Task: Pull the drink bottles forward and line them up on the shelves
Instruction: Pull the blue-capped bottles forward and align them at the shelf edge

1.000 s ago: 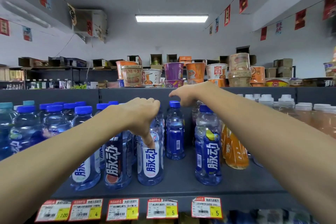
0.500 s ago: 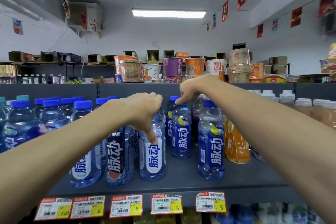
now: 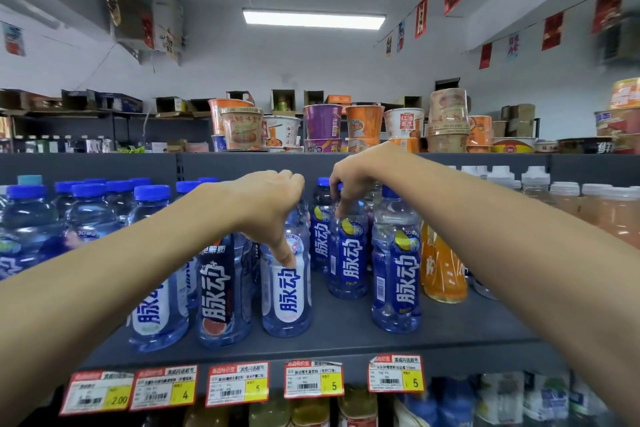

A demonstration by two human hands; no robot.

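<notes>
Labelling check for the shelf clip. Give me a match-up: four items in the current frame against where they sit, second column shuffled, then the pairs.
1. white-label bottle
2. orange drink bottle
3. purple noodle cup
4. yellow tag reading 2.00

A. top of the shelf unit
B. under the left hand
C. shelf edge, far left
D. right of the blue-label bottles

Pairs: 1-B, 2-D, 3-A, 4-C

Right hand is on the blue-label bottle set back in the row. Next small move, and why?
Probably keep drawing that blue-label bottle toward the shelf edge. The right hand grips it near the cap, yet it stands behind the front blue-label bottle beside it. The left hand holds the white-label bottle, already near the front.
</notes>
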